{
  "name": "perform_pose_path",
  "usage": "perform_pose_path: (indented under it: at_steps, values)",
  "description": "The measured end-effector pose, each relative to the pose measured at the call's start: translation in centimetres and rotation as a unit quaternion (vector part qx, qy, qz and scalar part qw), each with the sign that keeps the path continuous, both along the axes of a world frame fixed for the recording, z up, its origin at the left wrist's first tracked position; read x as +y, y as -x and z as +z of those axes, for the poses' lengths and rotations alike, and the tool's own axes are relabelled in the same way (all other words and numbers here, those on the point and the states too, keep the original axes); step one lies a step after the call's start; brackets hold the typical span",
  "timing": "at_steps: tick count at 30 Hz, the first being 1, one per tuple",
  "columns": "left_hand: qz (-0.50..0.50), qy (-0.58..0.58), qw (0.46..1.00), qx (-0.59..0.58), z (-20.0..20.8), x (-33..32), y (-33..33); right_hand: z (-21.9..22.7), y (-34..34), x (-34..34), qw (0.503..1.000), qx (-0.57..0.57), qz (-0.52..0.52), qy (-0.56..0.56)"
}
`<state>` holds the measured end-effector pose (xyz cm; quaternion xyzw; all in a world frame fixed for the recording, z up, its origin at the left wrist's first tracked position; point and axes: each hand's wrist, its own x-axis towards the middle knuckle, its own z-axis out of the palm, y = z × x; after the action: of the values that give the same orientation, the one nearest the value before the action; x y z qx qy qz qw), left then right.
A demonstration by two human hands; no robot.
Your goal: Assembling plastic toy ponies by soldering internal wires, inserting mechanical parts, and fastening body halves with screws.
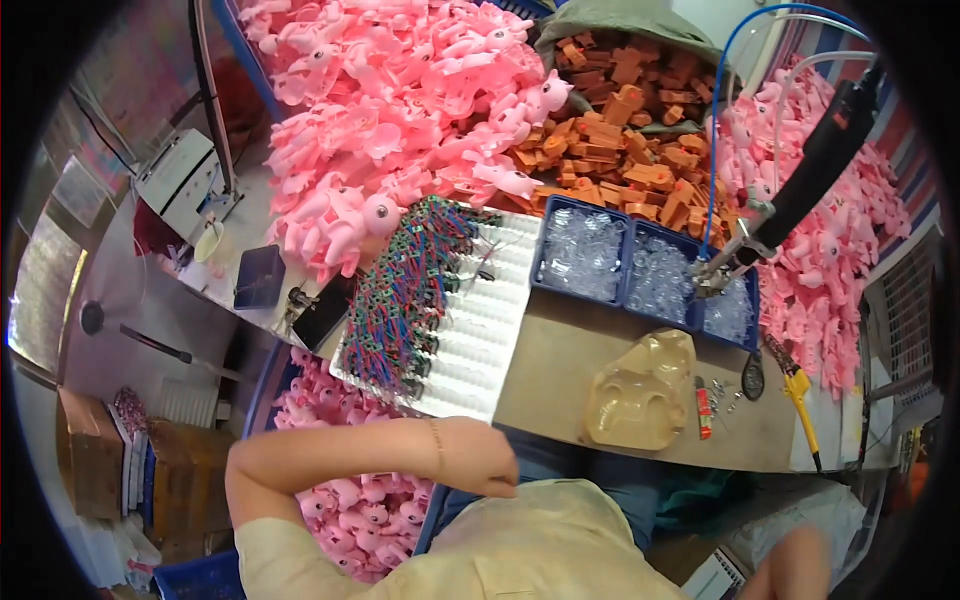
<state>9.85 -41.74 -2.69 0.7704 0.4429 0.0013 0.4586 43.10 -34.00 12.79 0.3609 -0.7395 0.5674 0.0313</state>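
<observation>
At five o'clock, the right hand (790,565) is blurred and cut off by the lower edge. At six o'clock, the left hand (478,458) curls inward, fingers hidden. The clear parts in the blue tray (640,232) are too small to identify.

The person wears a pale cream short-sleeved shirt of light woven cloth (530,545), its fabric smooth with a few soft folds and a seam line running across the chest. The short sleeve ends at the upper arm on the left side, leaving the forearm bare. A thin bracelet (437,440), fine as a thread or slim chain, circles the left wrist just behind the left hand (478,458). Below the shirt show blue denim trousers (590,480), the cloth mid-blue and slightly faded. The right hand (790,565) appears only in part at the lower edge, bare, and blurred.
</observation>
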Motion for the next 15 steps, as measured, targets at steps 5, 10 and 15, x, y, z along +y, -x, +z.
perform_pose_path:
  at_steps: [5, 10, 15]
  values:
    - [-0.084, -0.046, 0.995, 0.040, 4.1, 3.1, -3.5, 1.3, -0.7, 1.3, 0.945, -0.126, -0.125, -0.275]
    - [-0.162, -0.017, 0.975, 0.149, 4.6, 5.4, -4.1, 3.3, -1.1, 4.1, 0.756, -0.255, -0.296, -0.526]
    - [-0.101, 0.033, 0.990, 0.091, 3.4, 6.3, 0.2, 6.3, -0.8, 6.7, 0.412, -0.378, -0.486, -0.672]
